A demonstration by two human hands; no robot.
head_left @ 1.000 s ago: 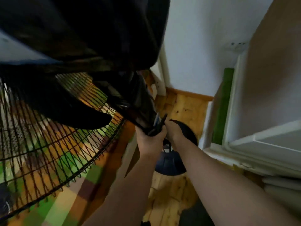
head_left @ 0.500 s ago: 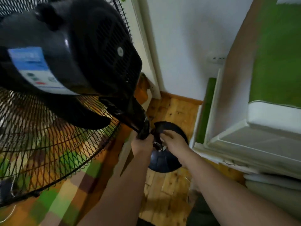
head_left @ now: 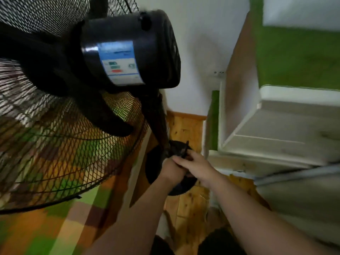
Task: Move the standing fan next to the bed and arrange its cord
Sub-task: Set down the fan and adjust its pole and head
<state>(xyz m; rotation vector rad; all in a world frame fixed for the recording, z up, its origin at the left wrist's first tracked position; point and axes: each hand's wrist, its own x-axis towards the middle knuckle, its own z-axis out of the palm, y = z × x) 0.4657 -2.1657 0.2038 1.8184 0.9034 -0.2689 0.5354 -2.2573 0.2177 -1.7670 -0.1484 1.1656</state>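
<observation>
Wall (head_left: pixel 198 52): white, plain, meeting the floor at a wooden skirting strip; a socket (head_left: pixel 219 73) sits beside the cabinet edge.
Floor (head_left: pixel 185 205): knotty orange wood boards, showing in a narrow strip between bed and cabinet.
Bed (head_left: pixel 60 232): lower left, covered in a checked green, orange and brown cloth.
Cabinet (head_left: pixel 276 137): right side, white-framed, with green panels above.
Fan (head_left: pixel 128 52): black, fills the upper left; motor housing with a blue-and-white label, wire cage over the bed, pole slanting down to a round base (head_left: pixel 152 162) on the floor just beside the bed.
Left hand (head_left: pixel 172 169): closed around the lower pole.
Right hand (head_left: pixel 195 163): touching the left, fingers curled onto a dark piece at the pole; blurred, cannot tell whether this is the cord.
</observation>
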